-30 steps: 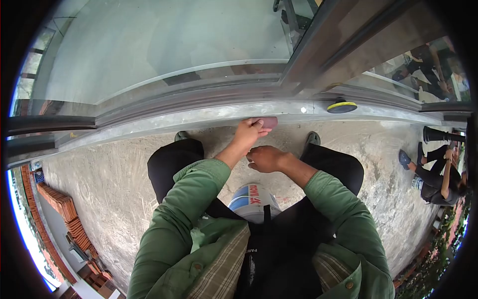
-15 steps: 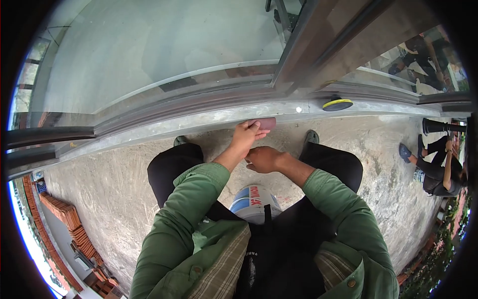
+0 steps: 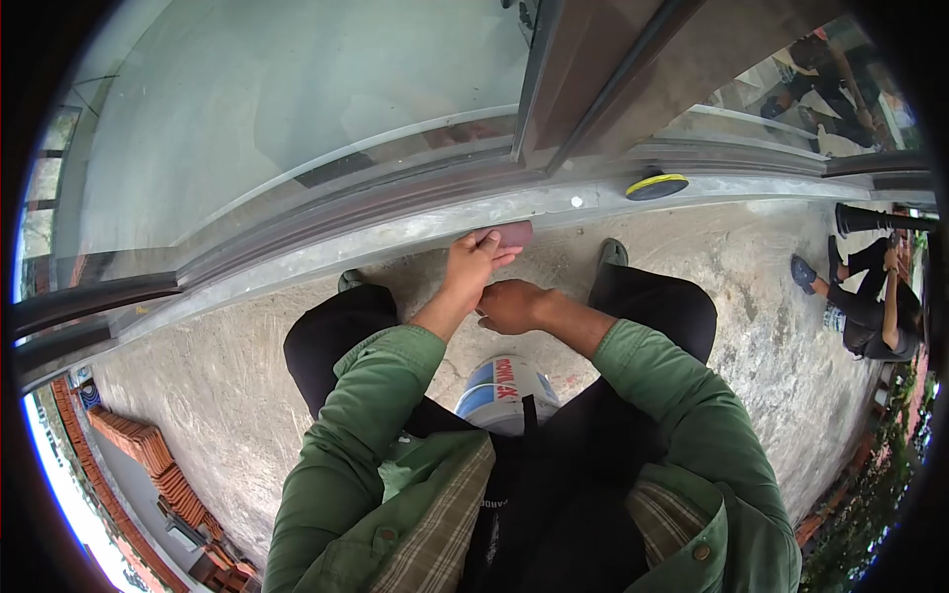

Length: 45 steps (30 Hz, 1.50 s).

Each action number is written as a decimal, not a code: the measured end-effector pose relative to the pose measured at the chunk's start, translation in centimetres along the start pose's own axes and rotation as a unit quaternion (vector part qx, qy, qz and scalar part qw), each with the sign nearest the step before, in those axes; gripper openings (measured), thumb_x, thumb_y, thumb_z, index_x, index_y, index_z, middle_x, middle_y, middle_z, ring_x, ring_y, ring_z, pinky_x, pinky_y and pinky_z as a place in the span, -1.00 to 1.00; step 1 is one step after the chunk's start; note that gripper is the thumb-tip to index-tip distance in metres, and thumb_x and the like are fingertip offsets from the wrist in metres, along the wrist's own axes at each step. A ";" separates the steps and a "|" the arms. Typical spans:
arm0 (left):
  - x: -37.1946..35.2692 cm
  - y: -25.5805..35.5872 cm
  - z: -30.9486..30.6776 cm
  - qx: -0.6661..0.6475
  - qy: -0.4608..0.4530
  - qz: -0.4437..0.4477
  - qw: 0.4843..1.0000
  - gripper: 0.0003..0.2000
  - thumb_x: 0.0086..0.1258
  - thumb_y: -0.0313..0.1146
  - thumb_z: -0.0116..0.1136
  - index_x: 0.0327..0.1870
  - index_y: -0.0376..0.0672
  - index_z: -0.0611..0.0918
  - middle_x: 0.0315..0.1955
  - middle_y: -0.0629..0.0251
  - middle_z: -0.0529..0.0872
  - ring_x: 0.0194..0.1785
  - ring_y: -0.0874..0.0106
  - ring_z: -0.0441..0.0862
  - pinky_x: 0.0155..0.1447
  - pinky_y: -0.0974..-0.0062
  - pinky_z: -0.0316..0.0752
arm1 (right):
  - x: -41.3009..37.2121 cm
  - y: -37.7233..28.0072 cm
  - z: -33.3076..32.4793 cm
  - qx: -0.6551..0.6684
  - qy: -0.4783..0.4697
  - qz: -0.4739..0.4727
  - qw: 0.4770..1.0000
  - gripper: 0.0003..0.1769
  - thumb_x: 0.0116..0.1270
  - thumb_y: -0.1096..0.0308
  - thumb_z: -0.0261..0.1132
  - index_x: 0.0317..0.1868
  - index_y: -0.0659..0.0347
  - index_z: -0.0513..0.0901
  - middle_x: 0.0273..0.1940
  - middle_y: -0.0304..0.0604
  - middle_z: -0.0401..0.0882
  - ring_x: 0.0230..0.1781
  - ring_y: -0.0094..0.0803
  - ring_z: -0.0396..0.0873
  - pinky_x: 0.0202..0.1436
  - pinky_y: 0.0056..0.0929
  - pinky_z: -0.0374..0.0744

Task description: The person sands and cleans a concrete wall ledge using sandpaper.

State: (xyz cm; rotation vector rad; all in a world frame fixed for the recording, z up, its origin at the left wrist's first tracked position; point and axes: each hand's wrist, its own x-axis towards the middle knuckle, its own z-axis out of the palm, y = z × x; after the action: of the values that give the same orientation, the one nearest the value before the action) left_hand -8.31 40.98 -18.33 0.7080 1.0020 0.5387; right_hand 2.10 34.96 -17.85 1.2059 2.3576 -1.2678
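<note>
Near upper centre, the left hand (image 3: 468,269) pinches a reddish pad (image 3: 515,234) at the edge of the ledge (image 3: 395,230); how much is worked or left cannot be told. Rightward, the right hand (image 3: 514,307) is curled, contents hidden, and a yellow-rimmed disc (image 3: 657,187) rests on the ledge.

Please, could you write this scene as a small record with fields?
Left hand: holds reddish-brown piece at the front edge of the ledge
Right hand: beside the left wrist; grip unclear
On ledge: black disc with yellow rim
Between legs: white-and-blue bucket
Far right: another person, dark clothing
Far left: stacked orange-brown pieces
</note>
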 end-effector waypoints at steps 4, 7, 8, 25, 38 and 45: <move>-0.1 0.6 -0.4 0.029 0.049 -0.012 0.998 -0.65 0.60 -0.35 -0.08 0.20 -0.50 0.42 0.06 -0.04 0.61 0.08 0.20 0.67 0.16 0.40 0.59 | 0.0 0.0 -0.4 -0.012 -0.011 -0.010 1.000 -0.62 0.36 0.19 0.20 -0.01 0.34 0.58 -0.03 0.10 0.63 0.07 -0.04 0.59 0.16 -0.10 0.54; -1.9 1.1 0.7 -0.018 -0.057 0.026 0.998 -0.65 0.60 -0.35 -0.08 0.18 -0.50 0.43 0.05 -0.04 0.62 0.06 0.21 0.68 0.16 0.40 0.59 | -0.3 -0.2 0.9 -0.010 0.026 -0.010 1.000 -0.64 0.35 0.18 0.21 -0.04 0.32 0.60 -0.06 0.09 0.64 0.05 -0.04 0.60 0.15 -0.11 0.55; -1.4 0.6 0.1 -0.012 -0.014 0.014 1.000 -0.65 0.60 -0.34 -0.08 0.18 -0.49 0.43 0.04 -0.05 0.62 0.06 0.21 0.68 0.16 0.39 0.59 | -0.3 0.0 0.8 0.000 0.017 -0.001 1.000 -0.65 0.35 0.19 0.21 -0.05 0.31 0.61 -0.07 0.09 0.64 0.04 -0.04 0.60 0.14 -0.11 0.55; -2.3 0.5 -6.0 0.097 0.106 0.046 0.989 -0.70 0.59 -0.39 -0.10 0.11 -0.49 0.49 -0.05 -0.01 0.67 -0.04 0.26 0.73 0.04 0.45 0.63 | -0.3 -0.5 0.5 -0.014 0.045 -0.044 0.998 -0.72 0.35 0.23 0.19 -0.18 0.32 0.62 -0.14 0.07 0.64 -0.04 -0.02 0.61 0.07 -0.10 0.56; -2.8 1.5 -9.0 0.150 0.170 0.034 0.973 -0.71 0.57 -0.40 -0.05 0.05 -0.51 0.52 -0.13 0.02 0.69 -0.15 0.32 0.75 -0.09 0.52 0.64 | 1.2 -0.6 -0.1 -0.012 0.033 -0.039 0.999 -0.75 0.35 0.23 0.20 -0.21 0.29 0.60 -0.19 0.04 0.62 -0.06 -0.02 0.60 0.04 -0.11 0.54; -3.8 1.7 -11.8 0.141 0.215 0.055 0.965 -0.72 0.57 -0.39 -0.05 0.02 -0.49 0.54 -0.16 0.04 0.71 -0.18 0.33 0.76 -0.13 0.52 0.64 | 1.4 -0.3 0.7 0.002 0.041 -0.047 0.998 -0.73 0.36 0.23 0.20 -0.22 0.31 0.61 -0.18 0.06 0.62 -0.07 -0.02 0.60 0.03 -0.11 0.54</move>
State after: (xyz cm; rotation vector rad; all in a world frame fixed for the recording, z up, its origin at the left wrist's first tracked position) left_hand -20.68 42.84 -19.11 0.9259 1.4718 0.6710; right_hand 0.82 35.12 -18.79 1.1836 2.4974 -1.2763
